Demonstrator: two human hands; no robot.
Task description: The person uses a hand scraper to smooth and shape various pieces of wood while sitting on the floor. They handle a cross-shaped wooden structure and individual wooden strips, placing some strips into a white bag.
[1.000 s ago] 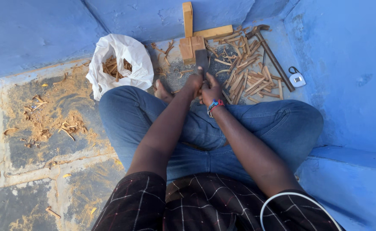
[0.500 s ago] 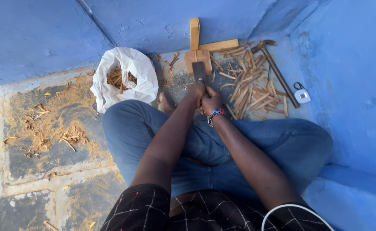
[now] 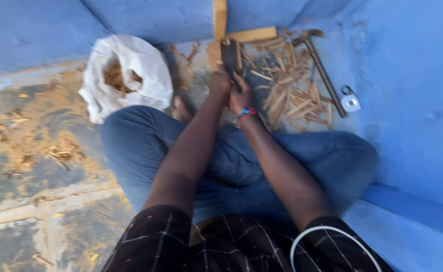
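On the far left, a worn concrete floor (image 3: 40, 166) is strewn with wood shavings. Beside it, a white plastic bag (image 3: 146, 75) stands open, with wood scraps seen inside. At the centre, a seated person's crossed legs in blue jeans (image 3: 146, 146) are seen from above, and both arms are stretched forward. The left hand (image 3: 220, 85) is clenched around the lower end of a dark chopping blade (image 3: 229, 55), and the right hand (image 3: 241, 96), a beaded bracelet (image 3: 245, 113) at its wrist, is closed on the same handle just beside it. The blade is held upright, its edge set against a small wooden block (image 3: 214, 53) near a pale wooden cross-piece (image 3: 220, 17) by the blue wall (image 3: 413, 90). For a clean split, the edge is probably best kept centred on the block and both grips kept low, clear of the edge. To the right, a heap of split wood sticks (image 3: 287, 93) lies touching a long-handled hammer (image 3: 324, 75), with a small padlock (image 3: 351, 102) just beyond.
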